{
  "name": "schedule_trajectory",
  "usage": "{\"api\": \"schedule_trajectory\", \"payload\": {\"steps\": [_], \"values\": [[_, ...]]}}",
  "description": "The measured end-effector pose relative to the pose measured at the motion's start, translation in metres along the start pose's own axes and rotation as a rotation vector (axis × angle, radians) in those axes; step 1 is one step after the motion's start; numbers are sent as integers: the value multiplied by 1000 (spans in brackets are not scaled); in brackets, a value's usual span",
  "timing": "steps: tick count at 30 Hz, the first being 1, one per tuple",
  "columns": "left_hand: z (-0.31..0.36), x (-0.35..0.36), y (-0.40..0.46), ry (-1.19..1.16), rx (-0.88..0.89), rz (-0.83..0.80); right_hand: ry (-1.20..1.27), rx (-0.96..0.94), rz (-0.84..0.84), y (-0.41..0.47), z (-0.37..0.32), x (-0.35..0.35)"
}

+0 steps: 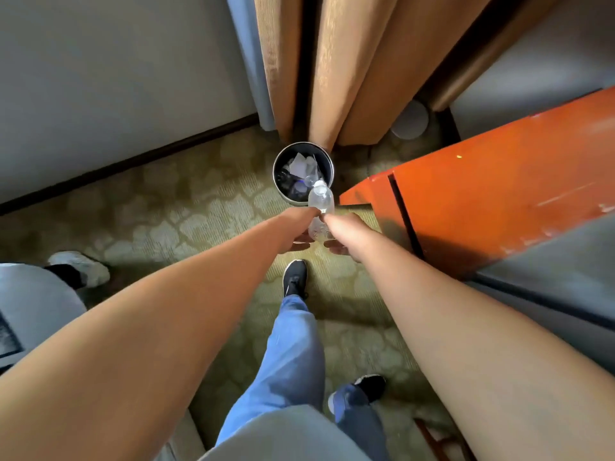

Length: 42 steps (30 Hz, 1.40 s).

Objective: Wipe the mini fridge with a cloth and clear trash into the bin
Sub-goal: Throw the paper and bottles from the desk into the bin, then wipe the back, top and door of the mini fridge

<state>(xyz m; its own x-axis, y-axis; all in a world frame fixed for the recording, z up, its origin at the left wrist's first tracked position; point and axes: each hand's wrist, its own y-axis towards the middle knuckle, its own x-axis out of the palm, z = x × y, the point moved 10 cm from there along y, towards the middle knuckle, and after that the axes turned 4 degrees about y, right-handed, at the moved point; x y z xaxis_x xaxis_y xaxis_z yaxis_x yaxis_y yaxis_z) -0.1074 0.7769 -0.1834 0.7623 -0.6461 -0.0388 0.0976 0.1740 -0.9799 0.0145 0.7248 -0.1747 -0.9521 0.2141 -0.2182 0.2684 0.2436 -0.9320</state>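
Observation:
A clear plastic bottle is held out in front of me, its cap end pointing toward a round black bin on the carpet. My left hand and my right hand both grip the bottle's lower part from either side. The bin stands just beyond the bottle and holds crumpled white paper and other clear trash. No cloth shows in this view, and the fridge is not clearly visible.
An orange-red cabinet juts in from the right, close to the bin. Tan curtains hang behind the bin. Another person's white shoe rests at the left. My feet stand on patterned green carpet.

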Motion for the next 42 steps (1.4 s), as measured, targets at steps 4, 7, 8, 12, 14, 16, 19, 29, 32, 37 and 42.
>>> {"api": "schedule_trajectory", "payload": {"steps": [4,7,8,12,14,16,19,29,32,37,42], "values": [[24,-22,54,-34,-20,43,-6,25,1,65,-26,16],[40,-42,87,-44,-41,94,-3,15,44,105,-49,25],[44,-50,96,-49,-51,112,-14,4,68,117,-56,27],[41,-69,117,-49,-86,149,-44,12,48,141,-60,43],[38,-70,118,-53,-84,157,-35,30,21,139,-56,47],[38,-68,113,-50,-85,148,-21,44,5,132,-54,46],[48,-59,98,-41,-71,136,19,59,-1,117,-54,33],[106,7,-19,-39,57,48,22,-126,109,-9,-94,-53],[121,37,-75,12,160,-6,80,-173,148,-64,-96,-86],[130,83,-154,89,298,-22,169,-281,247,-164,-88,-148],[134,137,-273,90,512,-74,301,-425,367,-281,-62,-204]]}}
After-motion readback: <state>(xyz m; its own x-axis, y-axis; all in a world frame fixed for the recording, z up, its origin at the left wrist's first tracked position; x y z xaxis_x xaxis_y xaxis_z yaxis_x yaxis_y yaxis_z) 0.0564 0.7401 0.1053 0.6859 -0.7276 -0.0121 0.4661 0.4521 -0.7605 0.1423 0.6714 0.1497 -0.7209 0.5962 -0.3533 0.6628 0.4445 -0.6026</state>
